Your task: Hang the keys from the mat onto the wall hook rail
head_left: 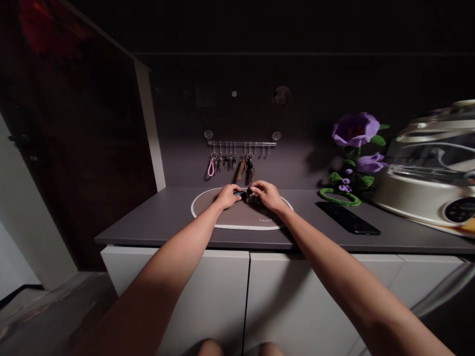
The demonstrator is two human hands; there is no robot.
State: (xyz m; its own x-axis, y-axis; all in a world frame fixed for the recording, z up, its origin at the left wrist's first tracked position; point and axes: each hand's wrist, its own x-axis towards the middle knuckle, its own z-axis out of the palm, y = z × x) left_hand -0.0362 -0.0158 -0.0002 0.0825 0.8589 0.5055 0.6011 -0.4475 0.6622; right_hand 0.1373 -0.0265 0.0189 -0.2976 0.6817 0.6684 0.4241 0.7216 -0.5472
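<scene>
Grey countertop [156,217], lidded white cooker [419,198] well apart from right hand [266,195]

Matt brown placemat [237,213], white trim

Past R hand [267,195]: phone [347,218], fake flowers [355,129], cooker [426,193] in way.

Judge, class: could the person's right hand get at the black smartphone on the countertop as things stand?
Probably yes. The right hand is over the round mat, and the smartphone lies just past the mat's right edge, nothing visible between them. It would likely first release the small dark object it holds.
</scene>
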